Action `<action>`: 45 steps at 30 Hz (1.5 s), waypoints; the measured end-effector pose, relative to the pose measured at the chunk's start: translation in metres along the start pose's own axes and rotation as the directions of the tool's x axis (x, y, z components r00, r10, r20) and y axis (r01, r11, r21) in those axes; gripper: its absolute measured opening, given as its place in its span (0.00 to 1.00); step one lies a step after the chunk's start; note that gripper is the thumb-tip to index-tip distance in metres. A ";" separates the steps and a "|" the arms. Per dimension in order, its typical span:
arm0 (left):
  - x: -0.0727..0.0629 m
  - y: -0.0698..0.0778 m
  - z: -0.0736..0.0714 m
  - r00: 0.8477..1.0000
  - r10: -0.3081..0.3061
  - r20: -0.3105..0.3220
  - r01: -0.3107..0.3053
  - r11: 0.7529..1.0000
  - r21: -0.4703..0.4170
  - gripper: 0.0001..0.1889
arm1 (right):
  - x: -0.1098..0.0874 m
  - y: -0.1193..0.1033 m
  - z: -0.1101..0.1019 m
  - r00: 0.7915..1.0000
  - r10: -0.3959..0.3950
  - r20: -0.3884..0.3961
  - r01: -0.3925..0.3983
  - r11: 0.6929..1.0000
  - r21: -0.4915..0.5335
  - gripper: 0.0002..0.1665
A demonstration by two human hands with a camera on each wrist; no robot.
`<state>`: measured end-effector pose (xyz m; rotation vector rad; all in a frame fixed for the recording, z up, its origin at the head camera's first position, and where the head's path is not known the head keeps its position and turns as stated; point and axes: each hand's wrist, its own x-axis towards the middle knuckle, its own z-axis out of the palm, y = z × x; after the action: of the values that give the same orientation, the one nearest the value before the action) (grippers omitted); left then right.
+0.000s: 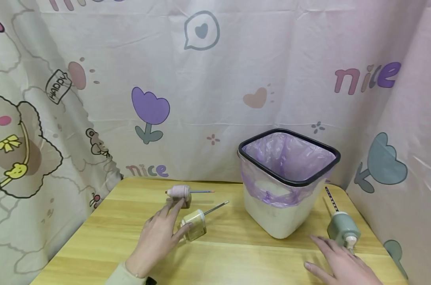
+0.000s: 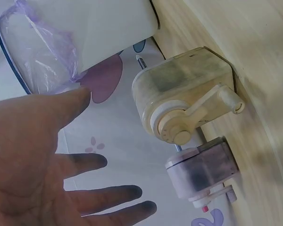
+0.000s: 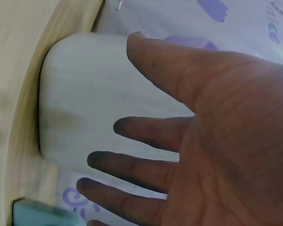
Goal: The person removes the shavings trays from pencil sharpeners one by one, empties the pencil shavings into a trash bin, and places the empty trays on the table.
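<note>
A yellow crank pencil sharpener [image 1: 195,228] stands on the table with a dark pencil [image 1: 216,208] sticking out of it. Just left of it hovers my left hand [image 1: 154,239], fingers spread and nothing in its grasp; the left wrist view shows a gap between this hand [image 2: 33,155] and the sharpener's crank [image 2: 210,103]. Behind is a pink sharpener [image 1: 181,192] holding a blue pencil [image 1: 202,191]. On the right, my right hand [image 1: 345,264] is spread and holds nothing, near a grey-green sharpener [image 1: 344,225] with a dark patterned pencil [image 1: 331,199] in it.
A white bin [image 1: 277,223] with a black rim and purple liner bag stands between the hands, towards the back right of the wooden table [image 1: 222,261]. A printed curtain [image 1: 208,87] hangs behind and along both sides.
</note>
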<state>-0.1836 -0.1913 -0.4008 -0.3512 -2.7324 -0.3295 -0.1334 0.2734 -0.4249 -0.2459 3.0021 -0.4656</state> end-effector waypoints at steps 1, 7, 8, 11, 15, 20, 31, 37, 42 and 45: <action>0.001 0.000 0.000 1.000 0.006 -0.002 -0.006 1.000 -0.005 0.40 | 0.000 -0.002 0.000 1.000 -0.005 0.005 0.004 1.000 0.012 0.50; 0.007 -0.002 0.003 1.000 0.008 0.008 -0.008 1.000 -0.028 0.41 | 0.002 -0.018 0.000 0.997 -0.079 0.010 0.078 0.994 0.072 0.44; 0.007 -0.002 0.003 1.000 0.006 0.014 -0.006 0.999 -0.032 0.41 | 0.004 -0.020 0.001 0.995 -0.095 0.016 0.093 0.993 0.077 0.44; 0.008 -0.004 0.006 0.999 0.004 0.035 -0.002 0.998 -0.057 0.42 | 0.007 -0.029 0.004 0.990 -0.139 0.034 0.136 0.987 0.084 0.43; 0.010 -0.005 0.011 0.998 0.001 0.063 0.005 0.995 -0.097 0.43 | 0.012 -0.039 0.010 0.974 -0.225 0.024 0.224 0.973 0.048 0.43; 0.014 -0.009 0.018 0.993 -0.014 0.115 0.031 0.989 -0.146 0.45 | 0.020 -0.057 0.019 0.943 -0.332 0.004 0.332 0.943 0.013 0.42; 0.015 -0.018 0.032 0.984 -0.048 0.171 0.081 0.978 -0.193 0.45 | 0.035 -0.087 0.028 0.935 -0.353 -0.027 0.353 0.935 0.042 0.42; 0.016 -0.020 0.040 0.983 -0.045 0.177 0.081 0.977 -0.198 0.45 | 0.045 -0.092 0.031 0.919 -0.387 -0.073 0.390 0.920 0.031 0.39; 0.016 -0.020 0.044 0.982 -0.054 0.182 0.091 0.975 -0.201 0.44 | 0.053 -0.094 0.035 0.909 -0.409 -0.079 0.412 0.911 0.020 0.39; 0.016 -0.019 0.046 0.981 -0.062 0.184 0.100 0.974 -0.206 0.42 | 0.056 -0.095 0.037 0.904 -0.417 -0.092 0.419 0.908 0.011 0.38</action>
<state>-0.2185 -0.1937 -0.4395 -0.3406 -2.8973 -0.6477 -0.1707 0.1638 -0.4350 -0.9025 3.0168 -0.5683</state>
